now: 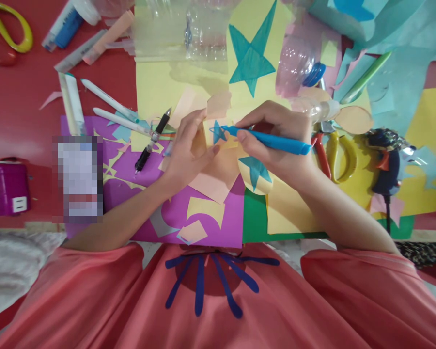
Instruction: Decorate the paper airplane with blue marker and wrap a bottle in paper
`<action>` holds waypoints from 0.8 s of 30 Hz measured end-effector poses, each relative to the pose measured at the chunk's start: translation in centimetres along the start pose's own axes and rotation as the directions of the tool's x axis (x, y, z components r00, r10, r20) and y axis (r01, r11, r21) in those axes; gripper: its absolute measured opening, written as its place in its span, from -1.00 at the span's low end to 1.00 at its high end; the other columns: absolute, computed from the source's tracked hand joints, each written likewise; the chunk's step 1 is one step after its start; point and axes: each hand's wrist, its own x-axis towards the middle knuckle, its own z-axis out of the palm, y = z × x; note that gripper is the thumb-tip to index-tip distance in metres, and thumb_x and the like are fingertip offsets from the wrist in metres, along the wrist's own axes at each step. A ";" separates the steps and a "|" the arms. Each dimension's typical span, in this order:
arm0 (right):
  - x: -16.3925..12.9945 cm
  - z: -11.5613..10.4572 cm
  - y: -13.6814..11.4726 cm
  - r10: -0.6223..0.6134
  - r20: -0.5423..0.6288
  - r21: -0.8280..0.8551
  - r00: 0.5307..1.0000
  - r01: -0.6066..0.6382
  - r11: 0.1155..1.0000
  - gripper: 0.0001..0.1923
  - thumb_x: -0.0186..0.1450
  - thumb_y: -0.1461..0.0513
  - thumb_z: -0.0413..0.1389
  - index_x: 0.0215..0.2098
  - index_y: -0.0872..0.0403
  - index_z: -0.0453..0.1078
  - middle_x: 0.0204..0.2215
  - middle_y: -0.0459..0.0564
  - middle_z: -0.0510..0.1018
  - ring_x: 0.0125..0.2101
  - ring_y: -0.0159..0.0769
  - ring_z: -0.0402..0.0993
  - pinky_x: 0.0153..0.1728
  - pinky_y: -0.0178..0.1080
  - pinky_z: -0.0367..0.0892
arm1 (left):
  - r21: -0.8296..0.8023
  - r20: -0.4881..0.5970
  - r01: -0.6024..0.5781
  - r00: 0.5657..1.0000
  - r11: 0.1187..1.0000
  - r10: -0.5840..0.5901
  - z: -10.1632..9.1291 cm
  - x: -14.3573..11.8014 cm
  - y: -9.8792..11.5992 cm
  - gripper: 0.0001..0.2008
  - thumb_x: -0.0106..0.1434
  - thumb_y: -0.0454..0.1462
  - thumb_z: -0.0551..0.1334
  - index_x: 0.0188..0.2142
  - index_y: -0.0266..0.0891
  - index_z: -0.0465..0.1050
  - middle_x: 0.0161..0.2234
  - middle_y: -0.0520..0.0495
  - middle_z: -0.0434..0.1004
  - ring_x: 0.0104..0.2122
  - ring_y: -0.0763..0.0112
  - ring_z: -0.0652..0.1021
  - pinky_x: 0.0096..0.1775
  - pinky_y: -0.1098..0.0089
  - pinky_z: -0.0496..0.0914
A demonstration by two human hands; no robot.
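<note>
While the left hand (189, 150) flattens peach paper (218, 169), right hand (276, 140) fingers grip a smooth blue marker (272, 141).

We count three teal stars: one large (252, 55) on the yellow sheet (156, 87), one small (218, 133) under the marker tip, one mid-size (256, 170) on a yellow round. One blue marker (272, 141). Two white pens (109, 100) (121, 121), plus one black pen (152, 141). One pair of red-and-yellow pliers (330, 152). One glue gun (387, 162). One purple sheet (203, 218), one green sheet (254, 218). One yellow-handled scissors (12, 26), partly cut off. Clear plastic bottle pieces: at least two, exact count unclear.
</note>
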 end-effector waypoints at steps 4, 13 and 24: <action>0.0 0.0 0.0 -0.010 -0.002 0.017 1.000 0.010 1.000 -0.89 0.25 0.22 0.18 -0.44 0.05 0.45 -0.51 -0.11 0.56 -0.56 -0.45 0.39 -0.54 -0.29 0.32 | 0.008 0.002 -0.005 1.000 1.000 0.005 -0.1 0.0 0.0 -0.36 0.25 0.17 0.18 0.26 0.22 0.09 0.25 -0.04 0.22 0.30 0.06 0.26 0.23 0.04 0.30; 0.0 0.1 -0.1 -0.014 -0.023 0.025 1.000 0.014 1.000 -0.88 0.24 0.23 0.18 -0.47 0.04 0.43 -0.53 -0.13 0.54 -0.58 -0.44 0.37 -0.56 -0.29 0.29 | 0.026 -0.014 -0.028 1.000 0.999 0.028 0.0 0.0 -0.1 -0.37 0.25 0.16 0.19 0.26 0.26 0.07 0.24 -0.05 0.23 0.29 0.10 0.28 0.22 0.00 0.30; 0.0 0.1 -0.1 -0.001 -0.035 0.051 0.999 0.003 0.999 -0.87 0.22 0.24 0.19 -0.49 0.04 0.43 -0.58 -0.15 0.49 -0.61 -0.48 0.32 -0.60 -0.33 0.22 | 0.034 -0.008 -0.035 0.999 0.999 0.035 -0.4 0.0 0.3 -0.37 0.23 0.14 0.23 0.25 0.28 0.10 0.23 -0.03 0.28 0.27 0.07 0.31 0.24 -0.02 0.29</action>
